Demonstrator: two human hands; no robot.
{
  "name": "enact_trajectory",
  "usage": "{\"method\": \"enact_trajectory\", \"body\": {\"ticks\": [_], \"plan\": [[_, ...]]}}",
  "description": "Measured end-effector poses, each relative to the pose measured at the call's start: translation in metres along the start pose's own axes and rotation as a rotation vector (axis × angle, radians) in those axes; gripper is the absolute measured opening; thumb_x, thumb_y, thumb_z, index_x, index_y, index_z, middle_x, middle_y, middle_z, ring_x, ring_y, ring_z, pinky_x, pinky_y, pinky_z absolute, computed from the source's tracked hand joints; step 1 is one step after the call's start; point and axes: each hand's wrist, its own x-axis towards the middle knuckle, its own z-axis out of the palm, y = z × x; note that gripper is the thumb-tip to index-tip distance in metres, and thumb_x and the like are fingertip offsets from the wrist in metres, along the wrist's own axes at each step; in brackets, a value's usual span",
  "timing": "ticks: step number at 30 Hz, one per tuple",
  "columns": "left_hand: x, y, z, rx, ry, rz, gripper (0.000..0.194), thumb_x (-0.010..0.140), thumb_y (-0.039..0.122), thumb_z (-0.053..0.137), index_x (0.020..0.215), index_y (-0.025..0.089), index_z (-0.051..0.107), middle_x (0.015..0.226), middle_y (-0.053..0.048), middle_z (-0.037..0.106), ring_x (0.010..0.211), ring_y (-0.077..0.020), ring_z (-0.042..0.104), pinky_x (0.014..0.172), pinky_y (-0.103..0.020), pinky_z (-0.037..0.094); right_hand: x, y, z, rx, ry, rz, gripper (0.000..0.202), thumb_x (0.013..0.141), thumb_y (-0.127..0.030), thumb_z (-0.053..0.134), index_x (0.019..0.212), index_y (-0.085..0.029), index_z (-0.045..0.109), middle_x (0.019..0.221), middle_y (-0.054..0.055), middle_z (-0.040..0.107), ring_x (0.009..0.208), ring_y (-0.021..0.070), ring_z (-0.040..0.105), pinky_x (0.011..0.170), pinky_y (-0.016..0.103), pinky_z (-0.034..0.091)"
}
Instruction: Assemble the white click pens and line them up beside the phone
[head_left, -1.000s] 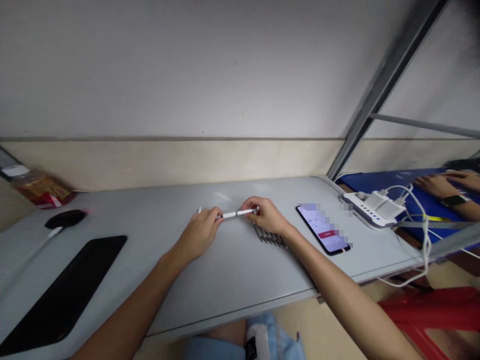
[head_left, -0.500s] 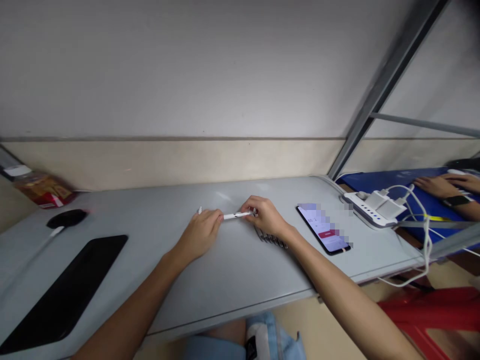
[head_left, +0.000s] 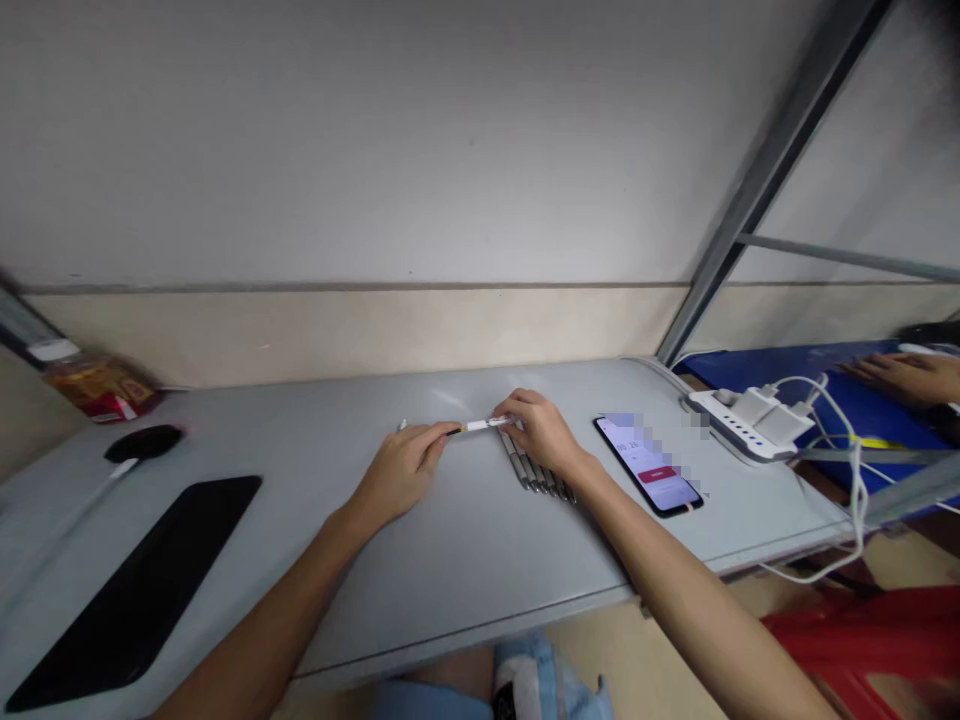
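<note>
My left hand (head_left: 401, 468) is closed in a pinch on one end of a slim pen, just above the grey desk. A short dark section (head_left: 454, 431) with a yellowish tip shows at those fingertips. The pen's white barrel (head_left: 477, 426) runs from there to my right hand (head_left: 534, 428), whose thumb and fingers pinch its other, clear-looking end. Whether the dark section and the barrel are joined I cannot tell. Beneath my right hand lies a row of several grey pens (head_left: 534, 477), side by side. A small white tip (head_left: 403, 424) pokes out behind my left hand.
Right of the pens lies a lit phone (head_left: 649, 465), then a white power strip (head_left: 742, 425) with chargers and cables. At left are a black tablet-like slab (head_left: 139, 590), a black round pad (head_left: 144, 443) and a bottle (head_left: 97, 385). Another person's hand (head_left: 911, 376) rests on a blue surface.
The dark section with its yellowish tip now shows between my left fingers and the white barrel, where white was before. My right hand stays nearly in place, and more of the pen row shows.
</note>
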Motion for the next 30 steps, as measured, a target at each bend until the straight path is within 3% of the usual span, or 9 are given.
{"method": "enact_trajectory", "body": {"ticks": [9, 21, 30], "plan": [[-0.001, -0.005, 0.001, 0.088, 0.027, -0.022, 0.033, 0.098, 0.033, 0.032, 0.111, 0.024, 0.061, 0.098, -0.004, 0.069, 0.091, -0.0209, 0.061, 0.085, -0.036, 0.045, -0.001, 0.009, -0.010, -0.104, 0.016, 0.089, 0.020, 0.087, -0.012, 0.060, 0.098, -0.021, 0.074, 0.098, 0.007, 0.068, 0.083, 0.0172, 0.063, 0.073, 0.027, 0.044], [-0.001, 0.003, 0.002, 0.069, -0.017, -0.033, 0.029, 0.098, 0.034, 0.032, 0.107, 0.023, 0.057, 0.094, -0.003, 0.066, 0.089, -0.0211, 0.059, 0.082, -0.036, 0.042, -0.001, 0.002, 0.005, 0.025, -0.037, -0.077, 0.023, 0.088, -0.018, 0.062, 0.108, -0.025, 0.073, 0.099, 0.007, 0.069, 0.088, 0.0186, 0.060, 0.081, 0.031, 0.043], [-0.003, 0.001, 0.005, 0.034, -0.032, 0.006, 0.026, 0.098, 0.034, 0.034, 0.096, 0.020, 0.055, 0.090, -0.003, 0.061, 0.087, -0.0199, 0.054, 0.082, -0.036, 0.041, 0.001, -0.010, -0.001, 0.134, -0.071, -0.126, 0.020, 0.090, -0.023, 0.062, 0.106, -0.021, 0.073, 0.097, 0.006, 0.073, 0.085, 0.0172, 0.058, 0.083, 0.031, 0.041]]}}
